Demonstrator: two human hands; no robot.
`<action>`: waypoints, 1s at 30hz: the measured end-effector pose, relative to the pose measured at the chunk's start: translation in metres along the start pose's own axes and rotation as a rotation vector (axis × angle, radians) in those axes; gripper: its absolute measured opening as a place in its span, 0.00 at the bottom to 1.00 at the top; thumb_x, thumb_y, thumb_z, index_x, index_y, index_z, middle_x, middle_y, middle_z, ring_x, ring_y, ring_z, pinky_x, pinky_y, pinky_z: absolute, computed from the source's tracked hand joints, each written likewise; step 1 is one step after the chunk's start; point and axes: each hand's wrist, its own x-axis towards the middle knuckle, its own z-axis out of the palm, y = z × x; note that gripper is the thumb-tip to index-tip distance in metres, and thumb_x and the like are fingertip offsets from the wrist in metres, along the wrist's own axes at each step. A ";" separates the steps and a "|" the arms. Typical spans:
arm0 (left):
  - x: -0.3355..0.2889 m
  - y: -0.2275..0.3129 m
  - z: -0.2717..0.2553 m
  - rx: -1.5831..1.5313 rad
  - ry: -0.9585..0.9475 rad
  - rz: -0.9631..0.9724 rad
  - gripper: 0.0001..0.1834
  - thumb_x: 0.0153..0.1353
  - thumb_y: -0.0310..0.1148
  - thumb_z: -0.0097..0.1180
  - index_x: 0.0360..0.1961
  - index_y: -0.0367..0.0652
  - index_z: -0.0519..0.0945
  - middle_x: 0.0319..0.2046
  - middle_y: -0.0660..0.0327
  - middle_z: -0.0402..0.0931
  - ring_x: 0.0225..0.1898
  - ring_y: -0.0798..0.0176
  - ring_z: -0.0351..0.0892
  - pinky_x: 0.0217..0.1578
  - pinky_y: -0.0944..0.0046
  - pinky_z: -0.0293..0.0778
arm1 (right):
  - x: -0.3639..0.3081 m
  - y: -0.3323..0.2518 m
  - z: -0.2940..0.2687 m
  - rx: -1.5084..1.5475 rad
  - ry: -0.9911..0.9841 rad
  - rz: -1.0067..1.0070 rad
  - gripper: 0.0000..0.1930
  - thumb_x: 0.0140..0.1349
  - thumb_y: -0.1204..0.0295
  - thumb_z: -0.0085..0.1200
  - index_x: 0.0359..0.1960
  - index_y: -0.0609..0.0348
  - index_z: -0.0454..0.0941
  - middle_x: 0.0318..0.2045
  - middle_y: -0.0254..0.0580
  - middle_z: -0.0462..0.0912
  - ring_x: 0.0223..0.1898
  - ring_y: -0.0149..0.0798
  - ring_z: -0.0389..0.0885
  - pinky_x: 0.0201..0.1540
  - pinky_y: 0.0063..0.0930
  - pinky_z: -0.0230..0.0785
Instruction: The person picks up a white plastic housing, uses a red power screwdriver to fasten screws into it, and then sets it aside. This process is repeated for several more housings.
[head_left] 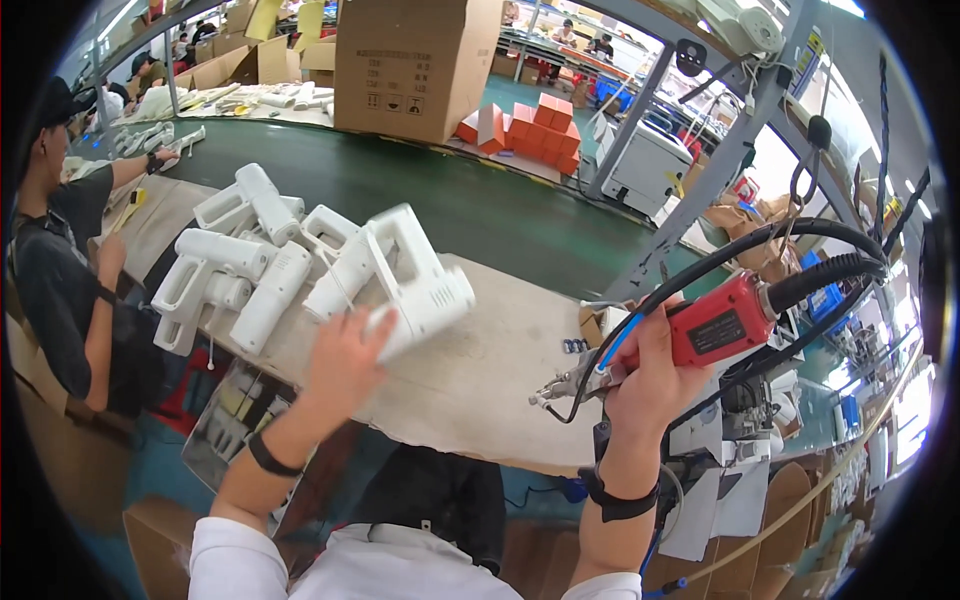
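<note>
My left hand, slightly blurred, grips the lower edge of a white plastic housing with a looped handle. This housing is tilted above the bench, beside a group of similar white housings lying at the left. My right hand is wrapped round a red power screwdriver, held to the right above the bench. Its metal nose points left, away from the white housing. A thick black cable leaves the tool's rear, and a thin blue tube runs beside my fingers.
A worktop covered in pale board borders a green conveyor belt. A large carton and orange boxes stand beyond. At the left sits a co-worker. A grey metal post and hanging cables are at the right.
</note>
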 end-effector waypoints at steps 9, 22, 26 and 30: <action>0.008 0.108 -0.003 -0.285 -0.377 0.214 0.48 0.39 0.42 0.73 0.65 0.51 0.68 0.66 0.49 0.59 0.58 0.40 0.69 0.59 0.44 0.64 | 0.004 -0.004 -0.010 -0.017 0.077 -0.041 0.07 0.65 0.75 0.57 0.39 0.63 0.73 0.15 0.33 0.71 0.11 0.25 0.67 0.12 0.18 0.52; 0.102 0.133 0.080 -0.247 -0.693 0.259 0.32 0.39 0.54 0.67 0.42 0.42 0.80 0.40 0.54 0.81 0.45 0.50 0.80 0.49 0.53 0.72 | 0.024 0.054 -0.017 -0.100 0.150 -0.084 0.08 0.62 0.72 0.61 0.33 0.65 0.77 0.14 0.33 0.74 0.13 0.25 0.70 0.16 0.18 0.58; 0.104 0.134 0.076 -0.204 -0.745 0.243 0.34 0.43 0.57 0.64 0.45 0.41 0.78 0.38 0.53 0.82 0.42 0.51 0.82 0.44 0.55 0.75 | 0.030 0.087 -0.011 -0.149 0.126 -0.115 0.09 0.62 0.72 0.62 0.32 0.65 0.77 0.15 0.32 0.75 0.13 0.24 0.69 0.17 0.19 0.58; 0.105 0.129 0.075 -0.192 -0.752 0.258 0.38 0.47 0.60 0.61 0.50 0.40 0.76 0.36 0.52 0.83 0.41 0.51 0.82 0.44 0.55 0.75 | 0.032 0.100 -0.004 -0.153 0.099 -0.103 0.10 0.62 0.71 0.63 0.32 0.66 0.77 0.15 0.32 0.75 0.13 0.24 0.70 0.17 0.19 0.58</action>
